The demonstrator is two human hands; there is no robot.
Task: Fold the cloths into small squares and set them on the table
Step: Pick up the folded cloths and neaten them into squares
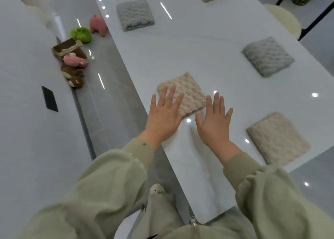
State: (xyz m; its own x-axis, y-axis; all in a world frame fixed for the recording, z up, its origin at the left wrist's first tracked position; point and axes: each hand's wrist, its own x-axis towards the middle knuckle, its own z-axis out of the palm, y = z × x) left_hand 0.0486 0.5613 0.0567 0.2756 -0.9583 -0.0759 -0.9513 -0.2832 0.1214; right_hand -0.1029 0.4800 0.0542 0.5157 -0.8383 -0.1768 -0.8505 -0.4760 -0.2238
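Now the cloth [189,94] lies just ahead, between my hands — left hand [163,117] flat on its near corner, right hand [215,124] flat beside it, both holding nothing.

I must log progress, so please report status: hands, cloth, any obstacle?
Both open: left hand flat over beige cloth, right hand beside it. Cloth folded square, on table. Nothing blocks it.

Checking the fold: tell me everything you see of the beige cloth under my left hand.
The beige cloth is plush and bumpy, folded into a small square. It lies flat on the table near its left edge, turned corner-on. The left hand lies open over its near-left part; the right hand is beside its right corner.
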